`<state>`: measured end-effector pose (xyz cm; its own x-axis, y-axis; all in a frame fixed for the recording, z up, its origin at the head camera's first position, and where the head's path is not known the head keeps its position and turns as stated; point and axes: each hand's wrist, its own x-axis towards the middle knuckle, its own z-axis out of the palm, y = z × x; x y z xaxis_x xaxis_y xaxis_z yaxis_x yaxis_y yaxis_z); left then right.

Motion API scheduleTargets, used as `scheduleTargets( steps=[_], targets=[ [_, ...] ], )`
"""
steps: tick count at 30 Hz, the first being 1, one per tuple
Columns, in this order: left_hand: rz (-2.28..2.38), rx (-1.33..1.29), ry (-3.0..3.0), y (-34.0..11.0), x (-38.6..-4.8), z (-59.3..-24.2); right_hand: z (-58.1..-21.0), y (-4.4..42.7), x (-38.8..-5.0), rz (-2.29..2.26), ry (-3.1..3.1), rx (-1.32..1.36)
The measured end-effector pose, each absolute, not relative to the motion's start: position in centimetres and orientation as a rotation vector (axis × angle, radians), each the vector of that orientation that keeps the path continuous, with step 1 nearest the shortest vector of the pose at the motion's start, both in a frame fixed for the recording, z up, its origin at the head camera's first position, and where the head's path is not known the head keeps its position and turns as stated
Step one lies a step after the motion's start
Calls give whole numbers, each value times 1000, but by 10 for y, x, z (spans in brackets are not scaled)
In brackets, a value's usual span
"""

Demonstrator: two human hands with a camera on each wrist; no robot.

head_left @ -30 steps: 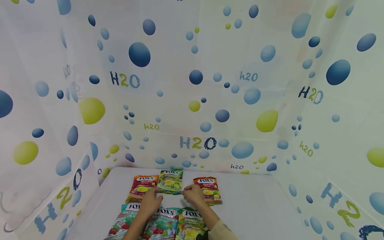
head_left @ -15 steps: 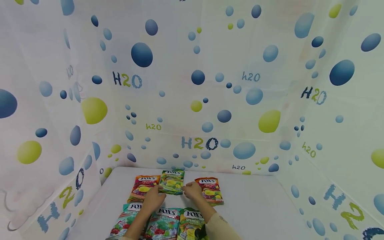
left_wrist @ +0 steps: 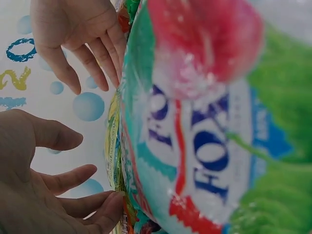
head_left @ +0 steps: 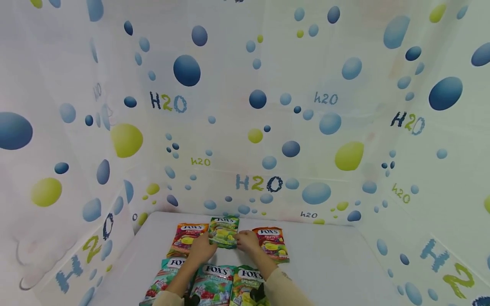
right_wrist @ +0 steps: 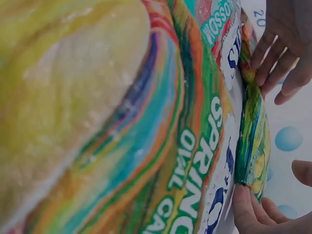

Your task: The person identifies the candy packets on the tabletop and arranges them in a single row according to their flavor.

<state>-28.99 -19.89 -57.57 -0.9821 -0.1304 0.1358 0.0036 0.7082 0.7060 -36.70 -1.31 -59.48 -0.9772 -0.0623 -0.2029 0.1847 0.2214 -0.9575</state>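
A green Fox's Spring Tea candy bag lies flat in the back row. My left hand is at its lower left corner, over the edge of a red Fox's Fruits candy bag. At its lower right side is my right hand, fingers loosely bent. In the right wrist view, the right fingertips touch the end of the green bag, without closing round it. Relaxed and spread, the left hand rests its fingertips near the bags in the left wrist view.
A second red Fruits bag lies to the right. Nearer stand two teal Mint Blossom bags, the left one and the middle one, beside another Spring Tea bag. All lie on a white table against a patterned curtain.
The whole head view has shifted, so everything appears farther right. Both hands stay at the green bag's lower corners, with small finger movements. The bags keep about the same arrangement.
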Motion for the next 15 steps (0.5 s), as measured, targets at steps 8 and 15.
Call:
scheduleTargets(
  steps=[8,15],
  targets=[
    [-1078,105,-2777,-198,-296,-577,-594,-8,-365,-1900,2162,117],
    [-1053,152,-2849,-198,-315,-580,-592,1,-369,-1772,2273,82]
  ],
)
